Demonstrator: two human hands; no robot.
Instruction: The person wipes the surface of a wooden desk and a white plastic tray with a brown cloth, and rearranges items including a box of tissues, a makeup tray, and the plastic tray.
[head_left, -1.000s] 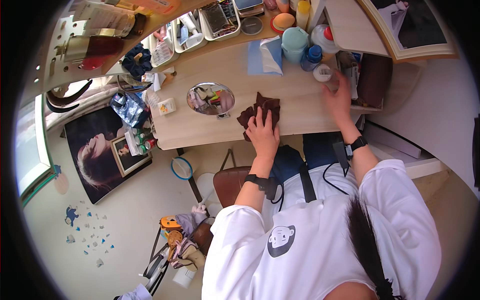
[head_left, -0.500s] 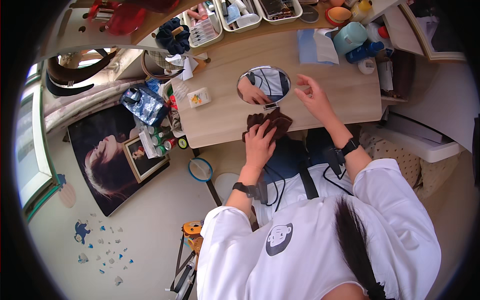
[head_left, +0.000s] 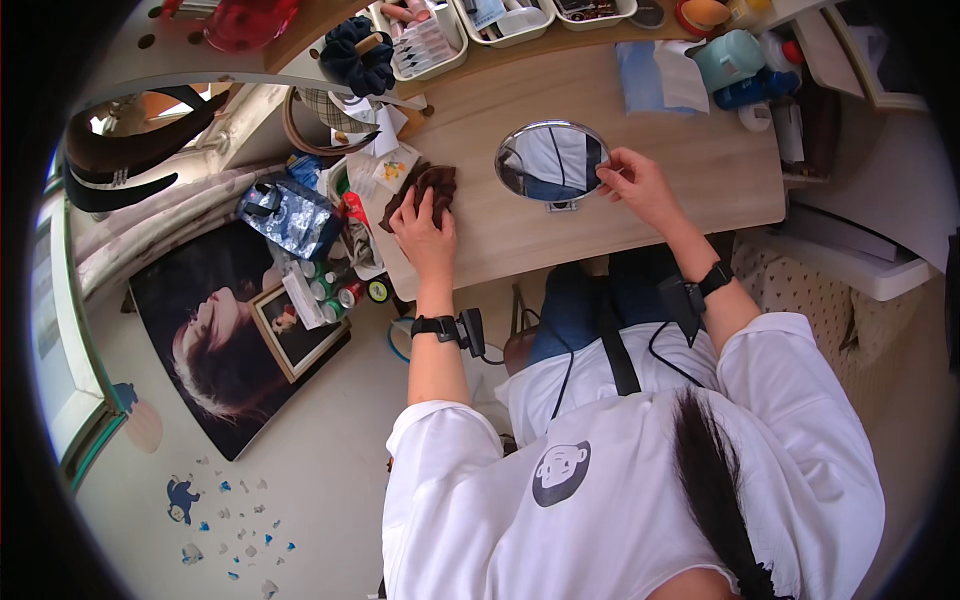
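My left hand [head_left: 424, 236] rests on a crumpled dark brown cloth [head_left: 437, 180], its fingers bent over the fabric. The cloth lies on the left part of the wooden desk [head_left: 500, 245], right beside a small white box [head_left: 397, 168] with an orange print. At mid-desk stands an oval tabletop mirror [head_left: 548, 160] with a silver rim, tilted so that it reflects a white shirt and dark straps. Thumb and fingers of my right hand [head_left: 643, 187] pinch the mirror's right edge. The mirror's base is mostly hidden; a small bracket shows below the rim.
Trays of cosmetics [head_left: 505, 22] line the back shelf. At the back right are a blue sheet with white tissue [head_left: 682, 82], a turquoise jar [head_left: 729, 60] and a blue bottle [head_left: 755, 90]. Left of the desk stand a shiny blue bag [head_left: 290, 215] and several cans [head_left: 325, 288].
My left hand has slid the brown cloth leftward from below the mirror to beside the white box. The right hand, earlier apart from the mirror, now grips its edge.
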